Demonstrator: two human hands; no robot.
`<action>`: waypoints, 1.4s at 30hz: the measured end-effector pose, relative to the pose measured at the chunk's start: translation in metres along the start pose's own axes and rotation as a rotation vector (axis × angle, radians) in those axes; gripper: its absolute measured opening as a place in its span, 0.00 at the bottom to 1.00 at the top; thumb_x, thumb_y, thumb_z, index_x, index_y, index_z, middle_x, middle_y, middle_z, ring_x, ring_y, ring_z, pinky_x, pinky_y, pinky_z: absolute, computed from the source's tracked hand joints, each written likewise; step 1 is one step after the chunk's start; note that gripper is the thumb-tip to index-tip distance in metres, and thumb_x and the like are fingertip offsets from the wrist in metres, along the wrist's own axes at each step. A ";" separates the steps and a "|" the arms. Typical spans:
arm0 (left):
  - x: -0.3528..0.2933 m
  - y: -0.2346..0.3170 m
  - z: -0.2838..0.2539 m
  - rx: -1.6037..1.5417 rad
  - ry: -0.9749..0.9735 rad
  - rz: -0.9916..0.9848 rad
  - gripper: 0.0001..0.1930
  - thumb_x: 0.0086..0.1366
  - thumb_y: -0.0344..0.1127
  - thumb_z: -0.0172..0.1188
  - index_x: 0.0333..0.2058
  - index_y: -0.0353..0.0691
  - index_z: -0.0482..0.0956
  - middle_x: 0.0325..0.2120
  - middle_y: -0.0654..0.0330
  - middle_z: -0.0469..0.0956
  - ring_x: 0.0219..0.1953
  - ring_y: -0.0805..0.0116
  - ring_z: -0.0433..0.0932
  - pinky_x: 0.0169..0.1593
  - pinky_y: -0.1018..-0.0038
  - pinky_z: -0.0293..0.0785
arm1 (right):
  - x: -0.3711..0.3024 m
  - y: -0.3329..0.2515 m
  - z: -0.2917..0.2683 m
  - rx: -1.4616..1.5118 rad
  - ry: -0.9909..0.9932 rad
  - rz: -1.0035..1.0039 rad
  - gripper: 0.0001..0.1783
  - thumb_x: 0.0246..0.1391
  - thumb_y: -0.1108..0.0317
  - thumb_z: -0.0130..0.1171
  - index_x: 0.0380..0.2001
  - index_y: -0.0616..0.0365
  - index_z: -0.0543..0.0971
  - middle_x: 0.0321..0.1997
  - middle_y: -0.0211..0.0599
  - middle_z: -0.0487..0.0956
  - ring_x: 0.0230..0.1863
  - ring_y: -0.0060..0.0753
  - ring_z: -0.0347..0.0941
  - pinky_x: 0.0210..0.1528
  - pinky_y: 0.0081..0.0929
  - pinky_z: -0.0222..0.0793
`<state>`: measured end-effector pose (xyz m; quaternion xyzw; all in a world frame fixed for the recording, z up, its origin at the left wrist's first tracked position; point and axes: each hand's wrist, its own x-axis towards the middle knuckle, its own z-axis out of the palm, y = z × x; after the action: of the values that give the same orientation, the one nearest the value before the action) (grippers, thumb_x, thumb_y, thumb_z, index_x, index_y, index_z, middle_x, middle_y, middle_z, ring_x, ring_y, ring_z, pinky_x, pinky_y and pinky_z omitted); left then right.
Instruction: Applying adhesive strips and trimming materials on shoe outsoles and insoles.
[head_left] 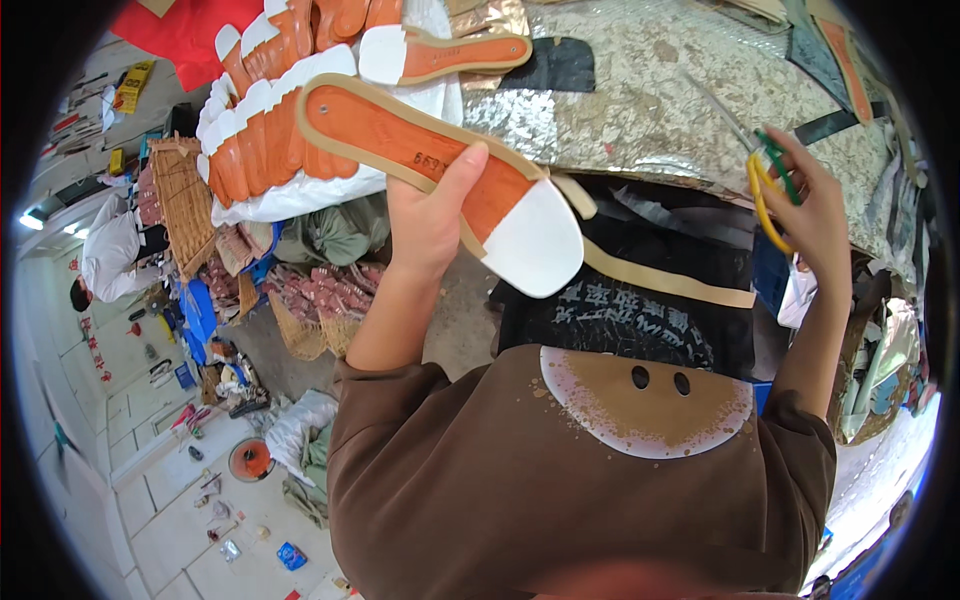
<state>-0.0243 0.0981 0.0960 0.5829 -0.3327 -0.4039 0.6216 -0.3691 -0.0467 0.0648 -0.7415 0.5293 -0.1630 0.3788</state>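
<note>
My left hand is closed on a shoe insole, thumb on top and fingers underneath. The insole is orange-brown with a white toe end and a beige band along its edge. A loose beige strip trails from near the toe end toward the right, and a shorter strip end sticks out beside it. In my right hand are scissors with yellow and green handles. Their blades point up and left over the worktop, apart from the insole; whether the blades are parted is hard to tell.
Another insole lies on the worn worktop near a black piece. Rows of similar insoles rest on white wrapping at the left. Below the worktop edge hangs dark printed material. A person in white is farther left.
</note>
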 end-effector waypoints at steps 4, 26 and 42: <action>-0.003 -0.008 0.021 -0.070 -0.062 -0.117 0.09 0.61 0.23 0.61 0.40 0.33 0.75 0.35 0.60 0.79 0.35 0.74 0.79 0.40 0.77 0.76 | 0.018 0.005 -0.006 -0.415 0.480 -0.481 0.21 0.52 0.71 0.63 0.51 0.56 0.77 0.49 0.45 0.79 0.50 0.46 0.74 0.53 0.34 0.68; 0.012 -0.009 0.081 -0.693 -0.341 -0.292 0.36 0.70 0.63 0.38 0.53 0.30 0.69 0.42 0.47 0.78 0.45 0.57 0.79 0.51 0.61 0.74 | -0.007 -0.033 0.132 0.441 -0.112 -0.419 0.13 0.56 0.66 0.59 0.21 0.63 0.74 0.17 0.40 0.68 0.18 0.38 0.64 0.22 0.31 0.59; 0.189 -0.027 -0.010 1.544 -0.532 0.894 0.21 0.55 0.52 0.59 0.15 0.40 0.78 0.16 0.53 0.77 0.23 0.55 0.76 0.35 0.61 0.67 | -0.005 -0.003 0.107 0.413 0.049 -0.197 0.12 0.58 0.66 0.58 0.25 0.63 0.77 0.21 0.42 0.72 0.23 0.38 0.69 0.27 0.30 0.63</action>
<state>0.0673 -0.0654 0.0571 0.5409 -0.8343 0.0859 0.0629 -0.3005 -0.0003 -0.0024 -0.6920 0.4189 -0.3220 0.4918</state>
